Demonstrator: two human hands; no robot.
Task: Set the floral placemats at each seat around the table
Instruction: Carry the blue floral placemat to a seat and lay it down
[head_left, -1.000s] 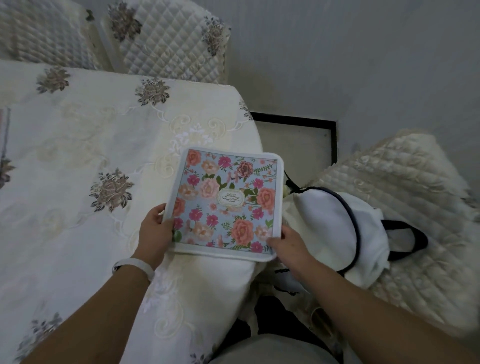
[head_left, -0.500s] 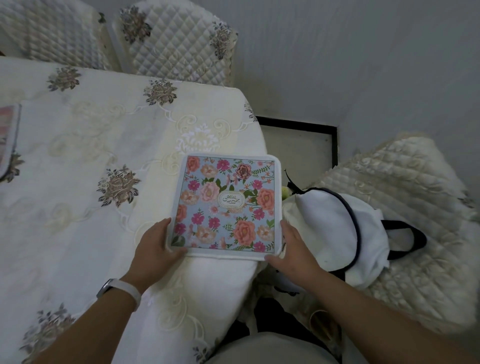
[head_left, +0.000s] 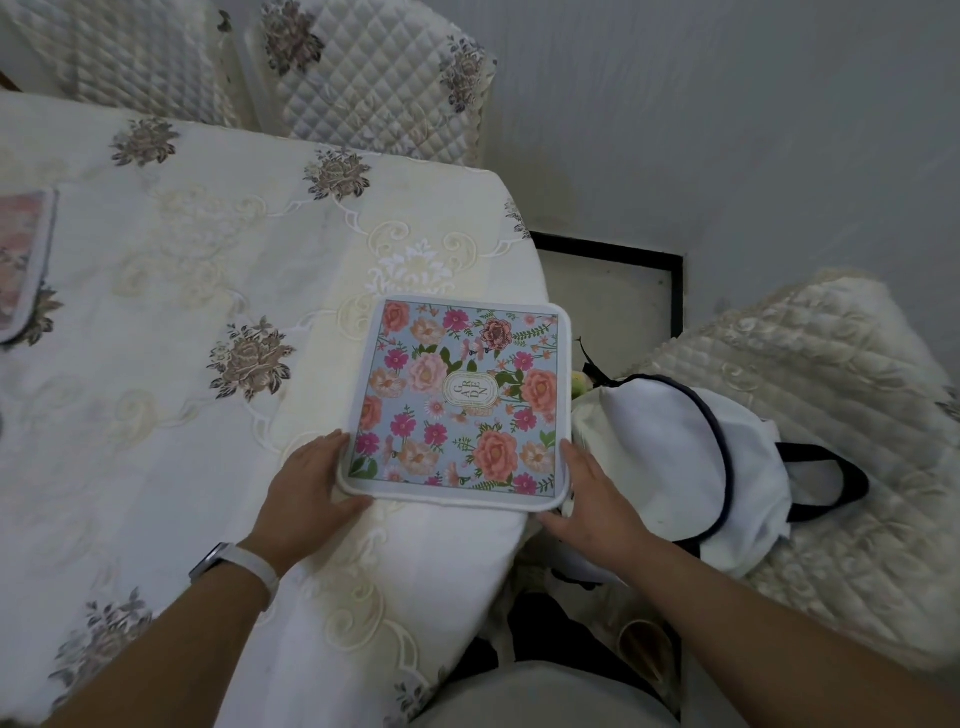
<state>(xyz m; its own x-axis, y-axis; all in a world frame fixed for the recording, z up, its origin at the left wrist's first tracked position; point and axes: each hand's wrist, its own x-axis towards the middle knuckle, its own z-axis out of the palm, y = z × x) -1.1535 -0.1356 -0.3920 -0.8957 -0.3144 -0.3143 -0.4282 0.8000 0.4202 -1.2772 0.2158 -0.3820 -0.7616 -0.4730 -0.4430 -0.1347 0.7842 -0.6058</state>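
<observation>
A floral placemat (head_left: 460, 400), light blue with pink and peach roses and a white border, lies flat on the table (head_left: 156, 441) near its right corner. My left hand (head_left: 306, 493) grips the mat's near left corner, with the fingers along the left edge and the thumb along the near edge. At the near right corner, my right hand (head_left: 587, 499) holds the mat the same way. A second floral placemat (head_left: 21, 260) lies at the far left of the table, cut off by the frame.
A cream embroidered cloth covers the table. Two quilted chairs (head_left: 374, 78) stand at the far side. Another quilted chair (head_left: 831, 374) on the right carries a white bag (head_left: 675, 457) with dark straps. A grey wall is close behind.
Both hands have lowered the placemat and straightened it, so it now lies flat on the cloth by the table's right corner. The view has shifted, showing the second mat at the left.
</observation>
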